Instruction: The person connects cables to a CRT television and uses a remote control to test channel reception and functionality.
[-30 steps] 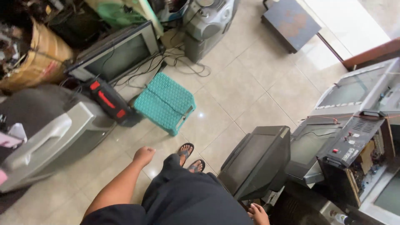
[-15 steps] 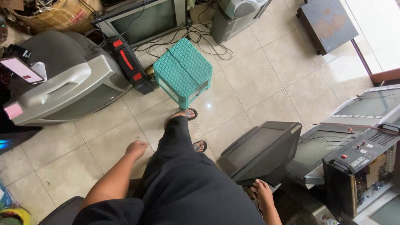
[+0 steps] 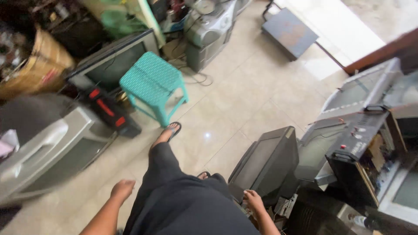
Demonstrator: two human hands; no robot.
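On a cream tiled floor (image 3: 257, 87) crowded with old electronics, a person in dark trousers steps forward, one sandalled foot (image 3: 173, 129) planted just beside a teal plastic stool (image 3: 152, 82). Open tile runs ahead and to the right toward a flat grey platform (image 3: 289, 31) near the bright doorway; the left edge is hemmed in by a grey television (image 3: 48, 152) lying tilted, a black-and-red case (image 3: 109, 112) and a second set (image 3: 111, 61) leaning behind the stool. On the right, a dark monitor (image 3: 267, 163) stands tilted on the floor, with opened chassis and more screens (image 3: 370, 130) packed beyond it. The right hand (image 3: 254, 200) hangs at the monitor's lower near corner, fingers curled loosely and touching or just short of its edge (contact cannot be told); it grips nothing visible. The left hand (image 3: 122, 190) swings free over bare tile, fingers loosely curled, empty, well apart from the grey television.
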